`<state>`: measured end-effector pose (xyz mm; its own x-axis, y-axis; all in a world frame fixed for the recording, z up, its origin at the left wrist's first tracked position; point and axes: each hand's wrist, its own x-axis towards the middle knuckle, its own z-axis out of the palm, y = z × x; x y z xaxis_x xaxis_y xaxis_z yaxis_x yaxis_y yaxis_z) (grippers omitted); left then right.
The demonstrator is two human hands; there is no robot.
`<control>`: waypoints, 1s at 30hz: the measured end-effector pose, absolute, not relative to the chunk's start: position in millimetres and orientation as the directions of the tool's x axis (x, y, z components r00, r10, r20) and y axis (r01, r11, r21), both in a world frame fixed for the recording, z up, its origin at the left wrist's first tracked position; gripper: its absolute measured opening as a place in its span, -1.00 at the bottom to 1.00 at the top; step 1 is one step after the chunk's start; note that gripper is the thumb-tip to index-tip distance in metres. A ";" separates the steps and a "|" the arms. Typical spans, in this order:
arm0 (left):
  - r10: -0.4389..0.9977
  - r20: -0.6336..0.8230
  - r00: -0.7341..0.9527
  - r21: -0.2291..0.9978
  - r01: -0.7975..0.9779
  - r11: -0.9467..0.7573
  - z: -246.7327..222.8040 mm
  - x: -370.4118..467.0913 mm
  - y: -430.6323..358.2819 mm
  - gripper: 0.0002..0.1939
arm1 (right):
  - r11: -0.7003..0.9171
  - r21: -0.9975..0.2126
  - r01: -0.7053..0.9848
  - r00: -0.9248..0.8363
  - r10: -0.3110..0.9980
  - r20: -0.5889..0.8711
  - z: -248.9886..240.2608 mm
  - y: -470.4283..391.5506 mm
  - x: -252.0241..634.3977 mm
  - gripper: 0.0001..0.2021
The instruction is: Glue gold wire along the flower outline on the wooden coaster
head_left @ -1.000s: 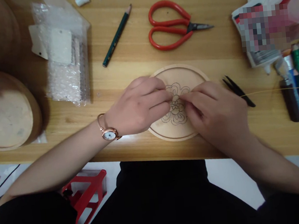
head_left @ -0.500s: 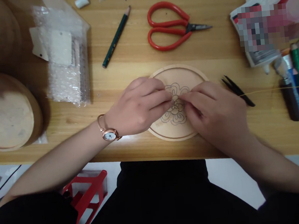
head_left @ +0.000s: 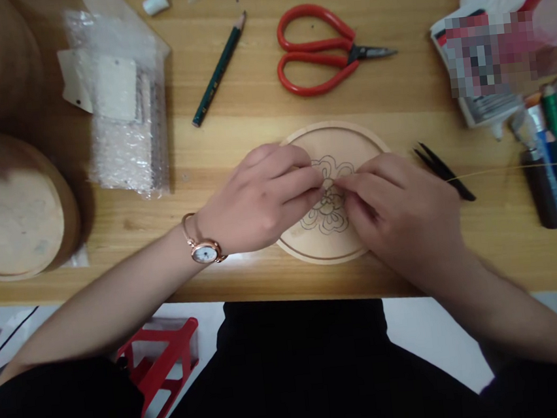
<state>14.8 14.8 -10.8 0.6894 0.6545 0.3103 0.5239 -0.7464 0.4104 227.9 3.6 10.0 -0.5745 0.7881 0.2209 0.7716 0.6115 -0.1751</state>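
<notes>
Hands (head_left: 262, 200) pinched, unchanged from earlier, over the flower-marked wooden disc (head_left: 336, 244), contents too hidden to tell.

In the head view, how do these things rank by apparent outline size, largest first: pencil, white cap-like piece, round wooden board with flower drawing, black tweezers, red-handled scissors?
1. Round wooden board, though partly covered
2. Red-handled scissors, counting the handle openings
3. Pencil
4. Black tweezers
5. White cap-like piece

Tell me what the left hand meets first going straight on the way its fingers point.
Most likely the right hand, its fingertips just ahead over the flower drawing; depth is unclear, so the round wooden board beneath could come first.
</notes>
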 end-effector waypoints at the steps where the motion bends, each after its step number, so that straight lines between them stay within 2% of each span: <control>1: 0.665 0.302 0.683 0.429 0.525 -0.735 -10.7 15.1 14.7 -0.84 | 0.609 -0.177 0.773 -0.573 0.791 0.215 10.1 3.7 228.0 -0.78; 12: 0.728 0.367 0.579 0.457 0.570 -0.683 -12.0 18.4 11.3 -0.82 | 0.593 -0.198 0.781 -0.567 0.805 0.176 12.0 4.3 227.8 -0.79; 18: 0.712 0.321 0.625 0.452 0.559 -0.695 -12.3 17.6 12.6 -0.83 | 0.599 -0.202 0.775 -0.569 0.800 0.189 11.5 4.1 228.0 -0.78; 30: 0.659 0.362 0.659 0.395 0.532 -0.749 -12.5 15.2 12.3 -0.79 | 0.633 -0.169 0.756 -0.586 0.769 0.255 9.7 3.9 229.2 -0.80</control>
